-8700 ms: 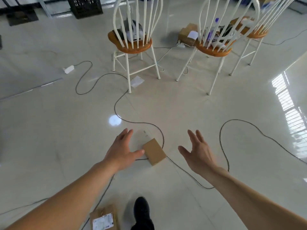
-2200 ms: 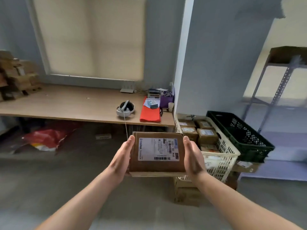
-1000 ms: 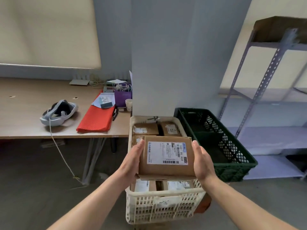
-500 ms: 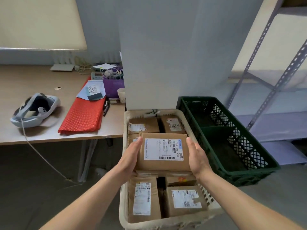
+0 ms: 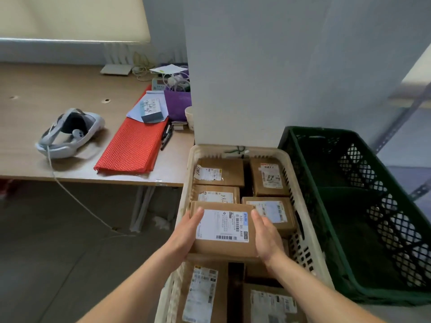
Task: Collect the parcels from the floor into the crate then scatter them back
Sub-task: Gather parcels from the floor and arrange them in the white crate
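I hold a brown cardboard parcel (image 5: 223, 245) with a white shipping label flat between both hands, low inside the cream plastic crate (image 5: 184, 197). My left hand (image 5: 186, 231) grips its left edge, thumb on top. My right hand (image 5: 265, 236) grips its right edge the same way. Several other labelled brown parcels lie in the crate, at the far end (image 5: 219, 172), to the right (image 5: 270, 214) and at the near end (image 5: 203, 292). My hands hide what lies directly under the held parcel.
A dark green mesh crate (image 5: 326, 131) stands right of the cream one. A grey pillar (image 5: 256, 66) rises just behind both. To the left is a wooden table (image 5: 28, 94) with a headset (image 5: 70, 131), a red mat (image 5: 133, 148) and desk clutter.
I went from the floor parcels to the crate, carrying one parcel in both hands. Over the last second it has dropped from above the rim to down among the parcels inside.
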### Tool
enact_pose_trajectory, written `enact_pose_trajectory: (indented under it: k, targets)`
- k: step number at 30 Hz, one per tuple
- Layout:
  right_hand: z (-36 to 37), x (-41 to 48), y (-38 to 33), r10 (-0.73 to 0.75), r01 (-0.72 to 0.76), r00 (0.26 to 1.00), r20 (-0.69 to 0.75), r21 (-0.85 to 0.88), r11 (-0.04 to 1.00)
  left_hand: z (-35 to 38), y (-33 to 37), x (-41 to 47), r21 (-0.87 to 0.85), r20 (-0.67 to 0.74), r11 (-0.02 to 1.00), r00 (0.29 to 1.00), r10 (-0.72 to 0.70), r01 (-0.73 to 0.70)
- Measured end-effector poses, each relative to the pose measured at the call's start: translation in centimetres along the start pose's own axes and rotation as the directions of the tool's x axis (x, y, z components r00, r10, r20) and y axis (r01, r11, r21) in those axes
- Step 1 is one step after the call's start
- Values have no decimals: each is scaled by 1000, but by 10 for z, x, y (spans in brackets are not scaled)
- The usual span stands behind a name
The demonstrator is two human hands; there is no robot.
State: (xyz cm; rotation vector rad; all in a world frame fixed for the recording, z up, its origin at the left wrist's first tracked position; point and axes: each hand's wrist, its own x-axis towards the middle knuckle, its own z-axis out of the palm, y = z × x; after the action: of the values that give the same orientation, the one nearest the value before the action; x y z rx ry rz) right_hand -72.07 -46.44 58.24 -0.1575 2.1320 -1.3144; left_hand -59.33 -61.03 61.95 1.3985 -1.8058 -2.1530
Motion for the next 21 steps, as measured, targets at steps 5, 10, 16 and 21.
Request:
enact_pose_trajectory:
  k: [5, 10, 16, 21]
  targets:
    - [6, 28, 11, 19, -18, 999, 37, -23, 1000, 1, -2, 22, 9, -86, 1000, 996, -10, 11]
    - [14, 34, 13, -13, 14, 1000, 15, -115, 993, -10, -16, 41, 113, -181, 993, 983, 36, -16]
    - [19, 30, 12, -22, 23, 1000, 9, -194, 981, -8, -12, 38, 255, -265, 966, 964, 23, 47]
    - [18, 26, 14, 14, -5, 999, 48, -173, 985, -8, -17, 38, 309, -212, 951, 976, 46, 23]
